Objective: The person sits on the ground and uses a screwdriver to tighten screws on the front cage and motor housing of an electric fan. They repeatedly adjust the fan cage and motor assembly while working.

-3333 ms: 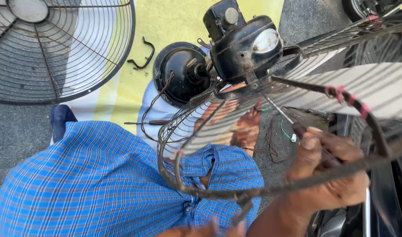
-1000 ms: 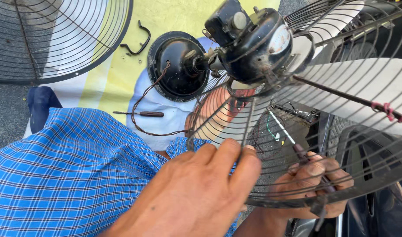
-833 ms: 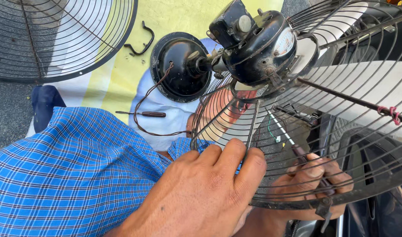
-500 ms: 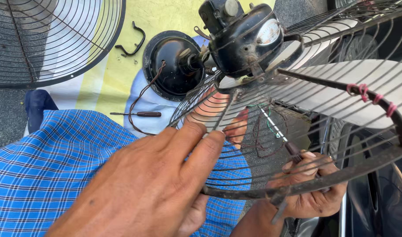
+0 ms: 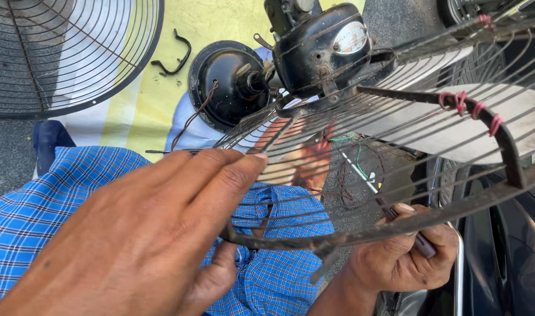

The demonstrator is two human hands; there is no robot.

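A: Change since half a second ago: left hand has slid closer to the lens, fingers now over the wire guard and thumb under its rim. The fan is tilted further towards the camera.

B: Meaning?

A: The grip on the guard looks firmer, steadying the fan. Black motor housing sits above and beyond that hand.

B: Right hand?

A: Right hand is closed round a screwdriver, beneath the guard's rim, the shaft poking up through the wires towards the motor. Loose grille lies upper left, apart from both hands.
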